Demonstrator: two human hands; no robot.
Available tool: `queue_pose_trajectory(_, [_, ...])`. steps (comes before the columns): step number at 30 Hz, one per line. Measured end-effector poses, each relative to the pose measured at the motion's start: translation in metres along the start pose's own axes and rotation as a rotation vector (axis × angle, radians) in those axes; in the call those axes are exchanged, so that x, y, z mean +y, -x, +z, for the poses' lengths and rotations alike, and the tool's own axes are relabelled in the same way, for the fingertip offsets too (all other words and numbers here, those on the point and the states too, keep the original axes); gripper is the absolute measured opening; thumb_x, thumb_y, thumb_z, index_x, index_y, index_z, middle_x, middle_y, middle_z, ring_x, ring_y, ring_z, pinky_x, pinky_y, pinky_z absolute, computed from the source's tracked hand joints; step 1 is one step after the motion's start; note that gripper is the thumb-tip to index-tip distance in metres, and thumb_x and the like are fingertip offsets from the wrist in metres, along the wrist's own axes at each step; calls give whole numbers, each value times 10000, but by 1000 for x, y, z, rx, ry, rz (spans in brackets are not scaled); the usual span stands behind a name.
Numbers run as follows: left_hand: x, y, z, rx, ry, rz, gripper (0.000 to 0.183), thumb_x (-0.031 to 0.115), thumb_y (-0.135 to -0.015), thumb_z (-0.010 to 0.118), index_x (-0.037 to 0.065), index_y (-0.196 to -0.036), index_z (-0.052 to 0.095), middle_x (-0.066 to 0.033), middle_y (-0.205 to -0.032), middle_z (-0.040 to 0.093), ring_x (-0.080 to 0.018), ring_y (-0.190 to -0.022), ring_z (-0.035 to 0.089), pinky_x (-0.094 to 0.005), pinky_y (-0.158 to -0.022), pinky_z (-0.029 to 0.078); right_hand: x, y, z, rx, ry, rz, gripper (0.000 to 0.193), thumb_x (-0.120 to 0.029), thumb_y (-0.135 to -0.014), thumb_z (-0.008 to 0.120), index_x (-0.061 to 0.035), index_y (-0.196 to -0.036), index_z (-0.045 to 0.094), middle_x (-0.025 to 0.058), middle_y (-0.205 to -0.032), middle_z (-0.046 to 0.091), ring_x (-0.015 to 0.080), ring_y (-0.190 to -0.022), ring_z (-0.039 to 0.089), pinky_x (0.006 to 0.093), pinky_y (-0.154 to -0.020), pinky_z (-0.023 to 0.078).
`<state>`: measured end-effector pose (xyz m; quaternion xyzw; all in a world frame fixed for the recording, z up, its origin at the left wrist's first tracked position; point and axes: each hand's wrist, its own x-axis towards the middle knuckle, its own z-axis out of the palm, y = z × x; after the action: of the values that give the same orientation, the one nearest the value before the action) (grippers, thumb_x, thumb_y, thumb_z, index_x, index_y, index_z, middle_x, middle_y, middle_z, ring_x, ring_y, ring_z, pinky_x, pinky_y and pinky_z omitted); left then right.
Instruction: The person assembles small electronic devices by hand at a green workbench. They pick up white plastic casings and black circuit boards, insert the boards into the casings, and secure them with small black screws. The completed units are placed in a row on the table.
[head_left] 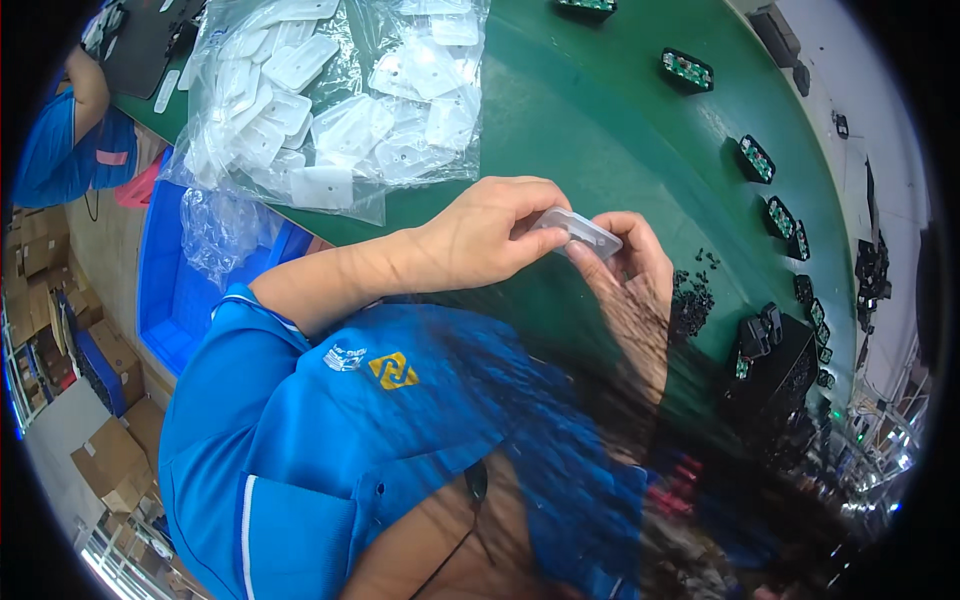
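A small translucent white plastic cover [596,235] with rounded corners is held up over the green table between both hands. My left hand [480,235] pinches its left end between thumb and fingers. At its right end, my right hand [638,265] grips it, the thumb lying along the near side. Just right of that hand lies a pile of small black parts [690,303], a few of them scattered. Beyond my left hand, clear plastic bags [365,207] hold many similar white covers [322,188]. Dark hair partly hides my right forearm.
Black housings with green circuit boards [687,70] stand spaced along the right side of the green table [570,110]. A dark box [775,375] sits at the right. Left of me is a blue crate [185,320] with crumpled clear plastic [218,235]. Another person's arm [88,85] shows at far left.
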<state>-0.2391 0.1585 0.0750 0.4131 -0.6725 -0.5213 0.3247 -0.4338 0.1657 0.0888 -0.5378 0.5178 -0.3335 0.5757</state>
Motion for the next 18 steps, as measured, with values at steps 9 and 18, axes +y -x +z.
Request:
queue_pose_trajectory(9, [-9, -19, -27, -43, 597, -145, 181, 53, -931, 533, 0, -1103, 513, -38, -838, 601, -88, -698, 589, -204, -596, 463, -14, -33, 2, -50, -266, 52, 201, -52, -790, 733, -46, -853, 541, -8, -808, 561, 65, -722, 531, 209, -665, 425])
queue_pose_trajectory(18, [-47, -26, -52, 319, 192, -106, 37, 33, -905, 547, 11, -934, 553, -76, -790, 609, -140, -629, 602, -275, -550, 463, -45, -196, 25, 146, 519, -525, 239, -167, -800, 718, -30, -967, 616, 47, -934, 615, 135, -784, 570, 260, -725, 467])
